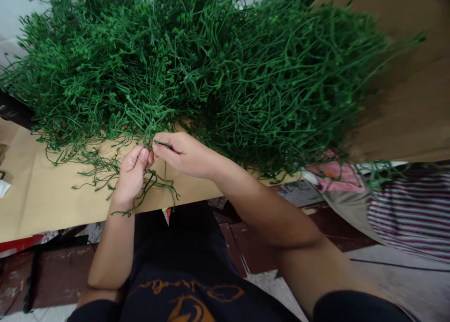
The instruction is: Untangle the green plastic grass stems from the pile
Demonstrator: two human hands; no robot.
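Note:
My left hand (135,165) is closed around a small bunch of thin green plastic-looking stems (149,120). Their branching tips fan out above the fist, and several stem ends hang below it over the table edge. Right beside it, my right hand (179,151) pinches a single green stem (163,145) between thumb and fingers, at the top of the bunch. A large heap of the same green stems (225,73) lies just beyond both hands. Loose stems (101,167) are scattered on the brown tabletop to the left of my left hand.
The brown board-like tabletop (52,186) ends close to my body. A large brown cardboard sheet (404,92) stands at the right. Pink cloth (335,176) and striped fabric (411,214) are at lower right. A black object (16,111) sits at the left edge.

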